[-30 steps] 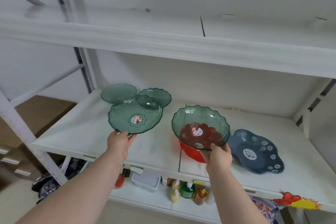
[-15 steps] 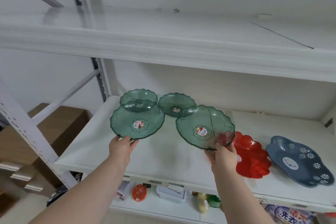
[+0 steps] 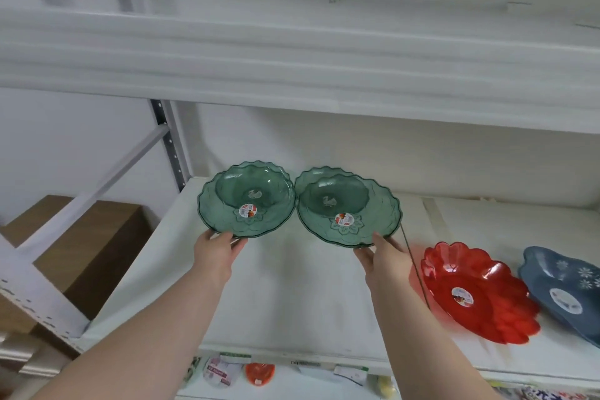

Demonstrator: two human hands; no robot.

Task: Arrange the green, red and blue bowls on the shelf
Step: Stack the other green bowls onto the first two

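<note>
Altogether four green bowls [image 3: 224, 221], one red bowl [image 3: 477, 289], one blue bowl [image 3: 565, 292].

The green bowls [image 3: 246, 201] look like translucent glossy plastic with ribbed, scalloped rims. The red bowl [image 3: 477, 289] is shiny clear plastic; the blue bowl [image 3: 565, 289] opaque, duller. The shelf [image 3: 292, 295] appears matt white.

green bowls [image 3: 247, 201] [image 3: 349, 209]: held, tilted | red bowl [image 3: 477, 292], blue bowl [image 3: 565, 289]: on shelf [image 3: 292, 302]
</note>
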